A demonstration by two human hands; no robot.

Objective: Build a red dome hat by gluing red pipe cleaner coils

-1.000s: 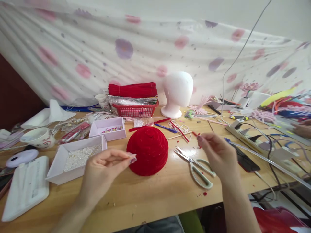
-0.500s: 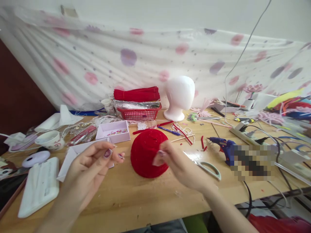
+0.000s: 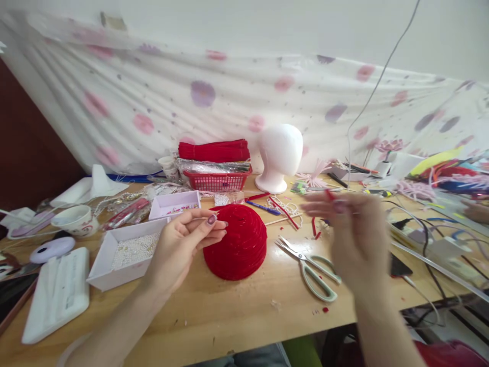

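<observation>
On the wooden table (image 3: 229,318), a white mannequin head (image 3: 280,150) stands at the far side, with a red dome (image 3: 235,247) resting nearer, slightly left. The left hand (image 3: 178,244), thumb and fingertips drawn together, is raised by the dome's left side; the right hand (image 3: 357,232) is raised to the right, beyond the scissors (image 3: 302,257), too blurred to tell whether it grips the small red piece (image 3: 329,194) at its fingers.

And here's the pale wall (image 3: 267,25) up top, a white sheet (image 3: 237,109) draped right across it, pink and purple blooms everywhere! Dark reddish panel (image 3: 26,127) at far left, grey cord (image 3: 385,71) dangling right, light wooden table (image 3: 244,321) stretching wide below!
</observation>
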